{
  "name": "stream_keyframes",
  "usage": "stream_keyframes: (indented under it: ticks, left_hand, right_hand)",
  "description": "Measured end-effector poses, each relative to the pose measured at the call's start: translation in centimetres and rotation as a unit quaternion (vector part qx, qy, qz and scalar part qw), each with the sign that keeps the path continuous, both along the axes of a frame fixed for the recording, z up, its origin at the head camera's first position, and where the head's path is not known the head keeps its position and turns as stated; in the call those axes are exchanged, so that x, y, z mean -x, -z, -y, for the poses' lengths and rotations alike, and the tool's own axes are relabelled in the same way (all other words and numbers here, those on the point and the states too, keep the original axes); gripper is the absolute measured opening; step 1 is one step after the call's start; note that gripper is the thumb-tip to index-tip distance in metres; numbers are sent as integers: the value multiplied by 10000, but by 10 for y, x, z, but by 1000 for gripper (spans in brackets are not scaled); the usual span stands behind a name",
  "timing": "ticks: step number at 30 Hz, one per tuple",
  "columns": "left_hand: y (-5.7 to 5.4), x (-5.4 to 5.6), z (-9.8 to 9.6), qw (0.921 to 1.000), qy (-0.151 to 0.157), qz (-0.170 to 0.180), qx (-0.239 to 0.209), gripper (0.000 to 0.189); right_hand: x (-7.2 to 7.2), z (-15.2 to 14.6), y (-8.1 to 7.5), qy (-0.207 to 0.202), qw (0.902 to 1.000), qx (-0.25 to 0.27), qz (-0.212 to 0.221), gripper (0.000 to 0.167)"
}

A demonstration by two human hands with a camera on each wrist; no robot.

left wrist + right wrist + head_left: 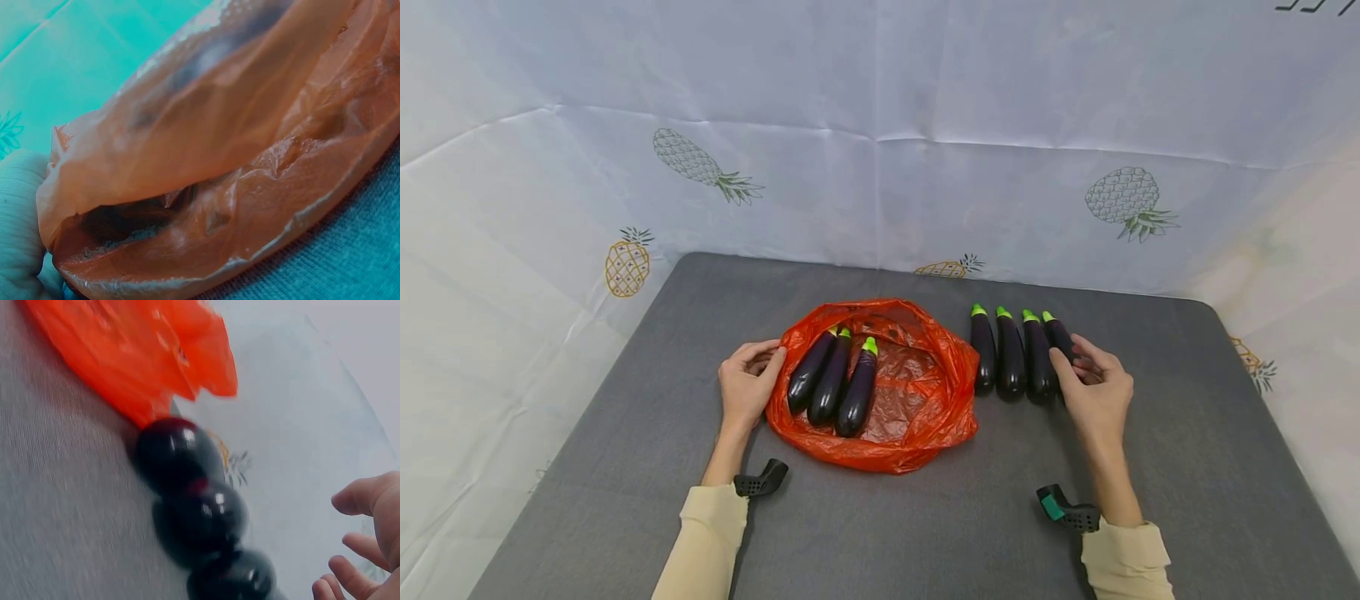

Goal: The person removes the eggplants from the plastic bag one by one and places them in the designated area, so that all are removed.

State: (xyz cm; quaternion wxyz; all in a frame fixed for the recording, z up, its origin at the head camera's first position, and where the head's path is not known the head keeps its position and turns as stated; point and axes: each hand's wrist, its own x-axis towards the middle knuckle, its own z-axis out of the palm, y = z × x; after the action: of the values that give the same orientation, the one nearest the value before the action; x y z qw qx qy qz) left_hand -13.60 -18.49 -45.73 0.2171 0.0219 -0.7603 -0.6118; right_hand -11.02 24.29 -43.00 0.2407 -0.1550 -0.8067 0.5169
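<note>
A red plastic bag [910, 454] lies with its mouth spread wide, and three eggplants [859, 392] rest inside its left part. At the bag's left rim, my left hand [748, 383] pinches the plastic; the left wrist view shows its thumb [22, 219] against the bag's edge. Right of the bag, several more eggplants [1011, 358] stand in a row with green stem ends pointing away. My right hand [1097, 387] is at the rightmost eggplant [1057, 333], thumb and fingers apart around its lower end. In the right wrist view, those fingers [350, 575] are spread, holding nothing visible.
A dark grey cloth covers the table [910, 533]. Behind it hangs a pale curtain [880, 200] printed with pineapples. The leftmost eggplant of the row [983, 350] lies right beside the bag's edge. Each wrist wears a black camera mount [763, 479].
</note>
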Motion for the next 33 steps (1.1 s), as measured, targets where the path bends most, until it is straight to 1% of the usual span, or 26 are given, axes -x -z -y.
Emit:
stream_keyframes:
  ticks: [4, 8, 15, 21, 27, 33]
  left_hand:
    - [-1, -1, 0, 10000, -18, 29, 79, 17]
    - [-1, -1, 0, 10000, -7, 27, 44, 17]
    - [-1, -1, 0, 10000, 13, -10, -12, 17]
    - [0, 0, 0, 9999, 35, -32, -101, 17]
    - [-1, 0, 0, 9999, 58, -24, -109, 18]
    - [-1, -1, 0, 10000, 22, 14, -80, 18]
  right_hand:
    - [-1, 13, -7, -237, 9996, 80, -120, 39]
    - [-4, 26, -13, -512, 9981, 233, -271, 37]
    - [-8, 51, -18, -996, 9934, 359, -452, 36]
    - [-11, 71, -20, -1397, 9885, 431, -393, 36]
    - [-12, 83, -20, -1696, 9834, 571, -303, 37]
    - [-13, 96, -21, -2060, 9761, 676, -173, 40]
